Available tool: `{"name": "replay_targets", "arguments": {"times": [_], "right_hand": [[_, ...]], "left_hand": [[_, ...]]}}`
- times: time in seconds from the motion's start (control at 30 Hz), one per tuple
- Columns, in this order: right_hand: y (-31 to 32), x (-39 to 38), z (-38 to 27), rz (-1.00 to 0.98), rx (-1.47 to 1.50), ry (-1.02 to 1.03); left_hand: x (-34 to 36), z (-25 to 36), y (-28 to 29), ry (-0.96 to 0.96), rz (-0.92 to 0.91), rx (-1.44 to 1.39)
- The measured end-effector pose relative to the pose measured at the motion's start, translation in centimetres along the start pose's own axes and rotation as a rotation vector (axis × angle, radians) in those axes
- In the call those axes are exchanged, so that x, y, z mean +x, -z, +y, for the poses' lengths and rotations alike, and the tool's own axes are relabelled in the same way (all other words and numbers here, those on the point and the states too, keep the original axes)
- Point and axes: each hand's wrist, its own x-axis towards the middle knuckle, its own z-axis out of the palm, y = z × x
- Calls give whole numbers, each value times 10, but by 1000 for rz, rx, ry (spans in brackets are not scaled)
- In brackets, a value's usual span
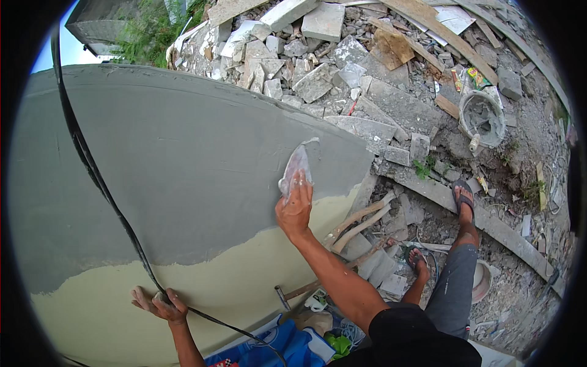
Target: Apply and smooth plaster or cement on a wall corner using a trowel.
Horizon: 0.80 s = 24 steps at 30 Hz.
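My right hand (295,208) grips a flat, pale, pointed pad (298,166) smeared with plaster. Its exact kind is hard to make out. The pad presses against the grey plaster coat (183,165) on the wall, near the wall's right end. Lower left, my left hand (161,304) has its fingers around a black cable (116,211), which hangs across the wall from the upper left and runs on toward the lower middle. Below a wavy edge of the grey coat, a pale yellow wall surface (202,287) shows.
Rubble (315,82) and planks (437,30) cover the ground beyond the wall. A mortar-caked bucket (483,119) stands at the right. Wooden poles (361,226) lean near the wall's end. Blue sheeting (275,345) lies below. My sandalled foot (463,199) rests by a long concrete strip (513,241).
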Motion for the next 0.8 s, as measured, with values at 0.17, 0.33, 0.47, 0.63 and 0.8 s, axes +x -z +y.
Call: {"name": "replay_targets", "arguments": {"times": [0.17, 0.33, 0.47, 0.63, 0.8], "right_hand": [[24, -50, -8, -182, 137, 145], [76, -32, 13, -147, 287, -363], [78, 73, 57, -67, 256, -733], [64, 87, -30, -110, 180, -457], [29, 42, -108, 33, 138, 6]], "left_hand": [[0, 2, 5, -28, 14, -10], [-3, -5, 3, -31, 18, 35], [3, 9, -1, -9, 23, 8], [0, 7, 3, -12, 9, 41], [2, 9, 2, 8, 17, 13]]}}
